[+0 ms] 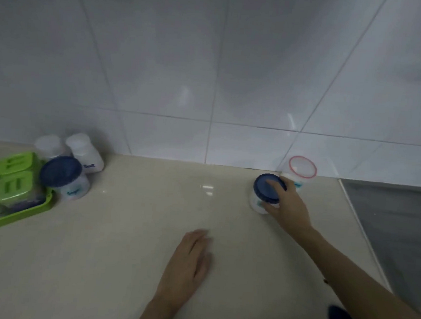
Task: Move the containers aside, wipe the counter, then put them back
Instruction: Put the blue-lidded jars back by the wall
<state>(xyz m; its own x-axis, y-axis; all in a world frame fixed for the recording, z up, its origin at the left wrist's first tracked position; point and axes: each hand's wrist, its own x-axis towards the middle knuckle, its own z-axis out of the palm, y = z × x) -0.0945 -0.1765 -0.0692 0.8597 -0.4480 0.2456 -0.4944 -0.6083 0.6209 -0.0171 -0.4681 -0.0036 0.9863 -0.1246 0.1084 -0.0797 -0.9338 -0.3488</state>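
dim, cool, even light from above and behind the camera. a broad soft shadow darkens the tiled wall point(212, 58); small glare spots sit on the wall tiles and on the beige counter point(207, 189). the whole frame is soft, the left hand point(191, 256) motion-blurred. wide-angle distortion splays the grout lines outward toward the edges.

Glossy white tiled wall point(211, 71) fills the far side – thin grey grout lines, soft light glints and dim shadows. Beige polished countertop point(111, 252) in front. Grey steel surface point(395, 224) at right – set beside the counter.
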